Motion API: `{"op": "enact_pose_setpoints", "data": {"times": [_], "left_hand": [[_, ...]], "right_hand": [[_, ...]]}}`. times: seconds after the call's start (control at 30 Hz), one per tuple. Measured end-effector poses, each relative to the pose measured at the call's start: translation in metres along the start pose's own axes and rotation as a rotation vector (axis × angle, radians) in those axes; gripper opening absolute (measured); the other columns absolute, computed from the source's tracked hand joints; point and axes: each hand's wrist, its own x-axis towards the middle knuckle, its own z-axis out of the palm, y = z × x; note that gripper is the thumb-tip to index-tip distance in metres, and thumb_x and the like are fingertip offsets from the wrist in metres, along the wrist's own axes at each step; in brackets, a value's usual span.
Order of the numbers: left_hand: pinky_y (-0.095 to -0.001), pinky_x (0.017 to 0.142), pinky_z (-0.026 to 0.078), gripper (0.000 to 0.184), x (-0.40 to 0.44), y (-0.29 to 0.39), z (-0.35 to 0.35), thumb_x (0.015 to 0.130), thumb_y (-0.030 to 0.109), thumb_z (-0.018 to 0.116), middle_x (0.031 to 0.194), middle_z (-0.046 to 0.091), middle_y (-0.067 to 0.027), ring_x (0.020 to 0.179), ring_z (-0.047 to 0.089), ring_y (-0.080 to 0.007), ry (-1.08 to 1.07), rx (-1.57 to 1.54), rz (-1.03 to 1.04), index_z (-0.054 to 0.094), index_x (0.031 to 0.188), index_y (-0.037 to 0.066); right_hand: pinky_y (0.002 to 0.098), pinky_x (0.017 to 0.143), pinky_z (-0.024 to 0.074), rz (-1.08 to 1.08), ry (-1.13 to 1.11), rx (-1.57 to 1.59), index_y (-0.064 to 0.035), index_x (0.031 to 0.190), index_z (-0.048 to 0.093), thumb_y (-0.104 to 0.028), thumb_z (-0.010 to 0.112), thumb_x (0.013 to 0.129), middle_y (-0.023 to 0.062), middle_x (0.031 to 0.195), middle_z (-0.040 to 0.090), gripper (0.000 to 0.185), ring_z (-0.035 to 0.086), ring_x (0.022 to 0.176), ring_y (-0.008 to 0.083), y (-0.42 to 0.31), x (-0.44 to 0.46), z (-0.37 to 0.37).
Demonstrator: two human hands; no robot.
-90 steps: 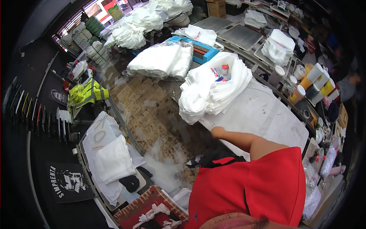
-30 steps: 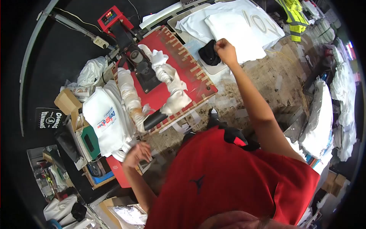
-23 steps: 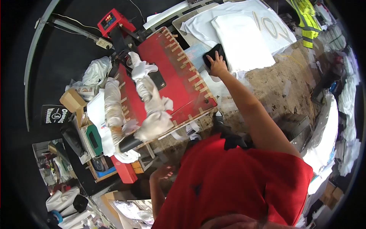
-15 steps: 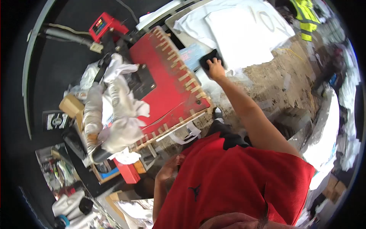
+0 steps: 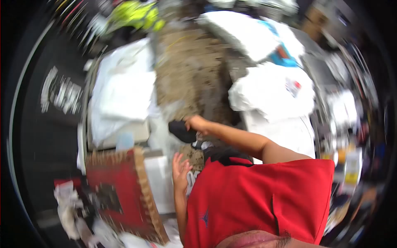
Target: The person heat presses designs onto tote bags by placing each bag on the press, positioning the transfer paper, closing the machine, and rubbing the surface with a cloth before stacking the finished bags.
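Blurred by motion, a black cloth item [image 5: 180,131] hangs from my right hand [image 5: 199,125], whose fingers are closed on its edge above the floor. My left hand [image 5: 180,167] is raised in front of the red shirt [image 5: 256,190], fingers apart and nothing in them. To the left lies a folded white cloth stack [image 5: 128,95] on a board. Below it is the red press bed [image 5: 124,190] with a taped edge, close to my left hand.
A white cloth pile [image 5: 273,91] with a red-topped item sits on the table [image 5: 285,134] at right. Plastic-wrapped white bundles [image 5: 244,35] lie beyond it. Worn floor [image 5: 186,70] runs between the work surfaces. A yellow vest [image 5: 136,15] is at the upper left.
My right hand has lifted the black cloth item away from beside the white stack. My left hand has come up with its fingers spread. The view has turned toward the right-hand table.
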Motion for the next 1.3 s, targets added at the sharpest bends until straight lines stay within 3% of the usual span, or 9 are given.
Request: {"op": "enact_pose_setpoints", "data": {"times": [0.17, 0.2, 0.4, 0.5, 0.63, 0.7, 0.8, 1.1, 1.3], "left_hand": [[-0.0376, 0.104, 0.044, 0.061, 0.003, -0.024, 0.016, 0.098, 0.006, 0.059, 0.149, 0.040, -0.0140, 0.126, 0.049, -0.0242, -0.043, -0.046, 0.083, 0.029, 0.152, 0.006], [-0.0369, 0.105, 0.042, 0.055, 0.002, -0.027, 0.016, 0.097, 0.004, 0.059, 0.141, 0.047, -0.0127, 0.124, 0.051, -0.0233, -0.113, -0.091, 0.108, 0.035, 0.147, 0.003], [-0.0345, 0.105, 0.042, 0.060, -0.002, -0.018, 0.030, 0.086, -0.003, 0.071, 0.128, 0.056, -0.0094, 0.118, 0.055, -0.0212, -0.270, -0.014, 0.166, 0.044, 0.139, 0.003], [-0.0339, 0.102, 0.045, 0.070, 0.008, -0.016, 0.029, 0.076, -0.008, 0.078, 0.126, 0.056, -0.0079, 0.115, 0.057, -0.0211, -0.273, 0.096, 0.222, 0.045, 0.137, 0.003], [-0.0333, 0.094, 0.051, 0.070, 0.029, -0.019, 0.023, 0.075, -0.008, 0.077, 0.123, 0.059, -0.0099, 0.109, 0.061, -0.0229, -0.089, 0.085, 0.079, 0.044, 0.136, 0.002], [-0.0333, 0.091, 0.053, 0.070, 0.037, -0.019, 0.018, 0.074, -0.008, 0.077, 0.122, 0.060, -0.0108, 0.106, 0.063, -0.0235, -0.008, 0.082, -0.008, 0.045, 0.135, 0.001], [-0.0334, 0.087, 0.054, 0.064, 0.044, -0.018, 0.027, 0.078, -0.008, 0.074, 0.120, 0.061, -0.0121, 0.104, 0.064, -0.0250, -0.077, 0.086, -0.029, 0.045, 0.135, -0.002], [-0.0371, 0.104, 0.044, 0.048, 0.038, 0.001, 0.063, 0.096, 0.005, 0.060, 0.136, 0.054, -0.0123, 0.122, 0.055, -0.0227, -0.442, -0.279, -0.134, 0.044, 0.141, -0.001], [-0.0322, 0.104, 0.042, 0.062, 0.053, -0.017, 0.060, 0.099, 0.012, 0.060, 0.151, 0.044, -0.0137, 0.131, 0.050, -0.0202, -0.687, 0.269, -0.309, 0.031, 0.153, 0.002]], "right_hand": [[0.0344, 0.065, 0.0458, 0.231, 0.059, 0.557, -0.0071, 0.078, 0.069, -0.010, 0.061, 0.066, 0.0035, 0.080, 0.065, 0.015, 0.058, 0.073, 0.0202, 0.019, -0.103, 0.040], [0.0331, 0.062, 0.0464, 0.311, 0.039, 0.809, -0.0081, 0.080, 0.068, -0.010, 0.060, 0.066, 0.0019, 0.080, 0.063, 0.016, 0.059, 0.071, 0.0187, -0.057, -0.166, 0.037], [0.0291, 0.054, 0.0474, 0.309, -0.032, 0.881, -0.0120, 0.092, 0.068, -0.010, 0.061, 0.078, 0.0005, 0.081, 0.062, 0.015, 0.060, 0.070, 0.0124, -0.005, -0.199, 0.053], [0.0309, 0.055, 0.0530, 0.221, -0.011, 0.774, -0.0074, 0.098, 0.067, -0.011, 0.065, 0.081, 0.0026, 0.088, 0.065, 0.017, 0.064, 0.074, 0.0150, 0.005, -0.191, 0.055], [0.0347, 0.088, 0.0545, 0.169, 0.044, 0.225, -0.0051, 0.136, 0.051, -0.018, 0.073, 0.082, 0.0136, 0.116, 0.060, 0.060, 0.064, 0.104, 0.0221, -0.031, -0.202, 0.030], [0.0410, 0.102, 0.0468, -0.538, 0.191, -0.368, -0.0097, 0.146, 0.040, -0.021, 0.082, 0.072, 0.0209, 0.136, 0.049, 0.085, 0.053, 0.125, 0.0343, -0.038, -0.207, 0.023], [0.0441, 0.110, 0.0388, -0.505, 0.067, -0.402, -0.0121, 0.151, 0.030, -0.024, 0.088, 0.063, 0.0239, 0.144, 0.039, 0.106, 0.042, 0.133, 0.0416, -0.048, -0.208, 0.023], [0.0440, 0.101, 0.0460, -0.341, 0.267, -0.322, -0.0061, 0.138, 0.046, -0.021, 0.085, 0.055, 0.0217, 0.131, 0.051, 0.093, 0.052, 0.122, 0.0407, -0.044, -0.194, 0.017], [0.0442, 0.085, 0.0548, -0.130, 0.466, -0.400, -0.0011, 0.120, 0.064, -0.022, 0.080, 0.055, 0.0250, 0.102, 0.070, 0.070, 0.069, 0.094, 0.0393, -0.001, -0.233, -0.053]]}}
